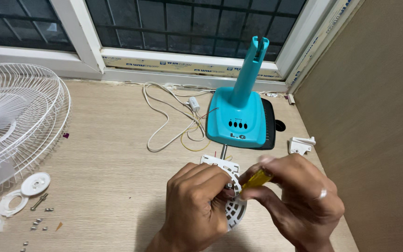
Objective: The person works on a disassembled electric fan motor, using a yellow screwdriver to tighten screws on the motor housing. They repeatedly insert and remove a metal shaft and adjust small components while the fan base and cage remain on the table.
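Observation:
My left hand (197, 205) grips a white vented fan motor housing (233, 205) near the table's front edge. A metal shaft (223, 151) sticks out from its far side. My right hand (299, 200) holds a yellow-handled screwdriver (256, 179), its tip against the housing beside my left fingers. Just beyond stands the turquoise fan base (239, 119) with its upright neck (252, 65) and a row of dark buttons.
A white wire fan guard (19, 121) lies at the left. White plastic caps (34, 184), a bolt and several small screws (38, 224) sit at front left. A white cord with coloured wires (169, 116) loops behind. A white bracket (300, 144) is at right, beside a brown wall (374, 116).

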